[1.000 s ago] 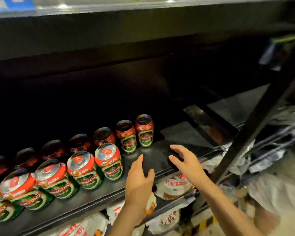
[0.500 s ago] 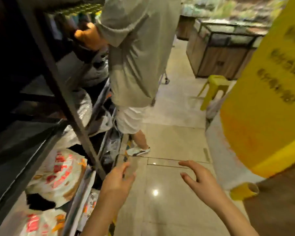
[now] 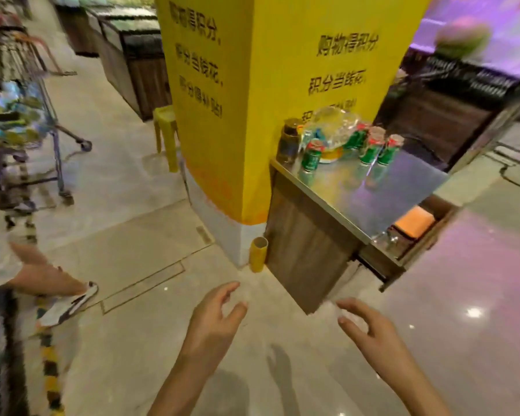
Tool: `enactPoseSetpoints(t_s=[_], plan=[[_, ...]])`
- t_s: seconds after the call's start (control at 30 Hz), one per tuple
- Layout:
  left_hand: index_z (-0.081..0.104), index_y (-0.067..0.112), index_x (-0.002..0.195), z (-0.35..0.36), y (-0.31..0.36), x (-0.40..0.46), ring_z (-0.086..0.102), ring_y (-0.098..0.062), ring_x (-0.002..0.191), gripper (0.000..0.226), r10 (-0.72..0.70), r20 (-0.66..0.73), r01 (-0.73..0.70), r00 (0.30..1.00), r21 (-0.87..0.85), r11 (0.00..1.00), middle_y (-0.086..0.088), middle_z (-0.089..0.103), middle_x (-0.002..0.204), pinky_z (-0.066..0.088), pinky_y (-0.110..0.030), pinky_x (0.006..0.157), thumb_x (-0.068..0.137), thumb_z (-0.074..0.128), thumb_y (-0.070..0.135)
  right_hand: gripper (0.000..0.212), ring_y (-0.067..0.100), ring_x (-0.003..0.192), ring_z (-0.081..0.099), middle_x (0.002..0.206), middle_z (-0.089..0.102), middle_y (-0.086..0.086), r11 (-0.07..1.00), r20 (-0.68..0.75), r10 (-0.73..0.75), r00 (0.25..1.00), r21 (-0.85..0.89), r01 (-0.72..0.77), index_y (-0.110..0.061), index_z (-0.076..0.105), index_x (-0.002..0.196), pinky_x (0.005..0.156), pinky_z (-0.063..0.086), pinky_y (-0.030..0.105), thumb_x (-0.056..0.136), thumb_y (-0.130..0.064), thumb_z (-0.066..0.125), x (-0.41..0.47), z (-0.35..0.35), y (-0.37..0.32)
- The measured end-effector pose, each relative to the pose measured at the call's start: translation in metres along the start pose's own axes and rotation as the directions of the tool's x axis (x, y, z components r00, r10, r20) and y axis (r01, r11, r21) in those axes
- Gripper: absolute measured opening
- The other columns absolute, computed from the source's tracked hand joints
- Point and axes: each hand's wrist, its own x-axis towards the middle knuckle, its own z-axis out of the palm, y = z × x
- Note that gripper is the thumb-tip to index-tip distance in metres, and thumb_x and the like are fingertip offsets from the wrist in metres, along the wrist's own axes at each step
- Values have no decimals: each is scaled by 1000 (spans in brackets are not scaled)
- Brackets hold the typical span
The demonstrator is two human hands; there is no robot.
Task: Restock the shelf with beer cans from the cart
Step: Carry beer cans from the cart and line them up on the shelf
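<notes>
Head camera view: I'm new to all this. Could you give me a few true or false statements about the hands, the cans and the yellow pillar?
1. Both hands are empty. True: the left hand and right hand hold nothing.
2. The green cans lie on the floor. False: they stand on the metal counter top.
3. The counter stands against the yellow pillar. True.
4. The pillar is blank. False: it carries dark printed characters.
5. A yellow stool stands left of the pillar. True.
</notes>
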Motion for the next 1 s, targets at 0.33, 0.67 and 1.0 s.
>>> enactPoseSetpoints(t_s=[0.33,0.67,1.0], plan=[[53,26,128,121,63,25,48,-10,122,38,-28,176,18,984,58,998,8,54,131,42,-32,102,90,60,28,24,-6,111,48,114,54,-29,995,-75,73,995,70,-68,-42,55,112,82,34,8,92,-30,57,24,-94,88],[62,26,115,201,128,168,55,-4,113,27,83,123,-77,989,-52,996,12,63,113,43,-17,88,88,62,21,30,-17,100,45,112,49,-28,994,-88,-70,994,79,77,-34,55,122,86,40,8,93,-29,54,172,-186,89],[57,34,114,340,208,281,55,-5,110,27,88,231,-86,969,-18,996,14,60,116,46,-34,98,89,62,27,25,-21,99,50,103,59,-29,994,-152,-5,988,111,22,-48,54,98,76,38,1,90,-24,60,277,-291,150]])
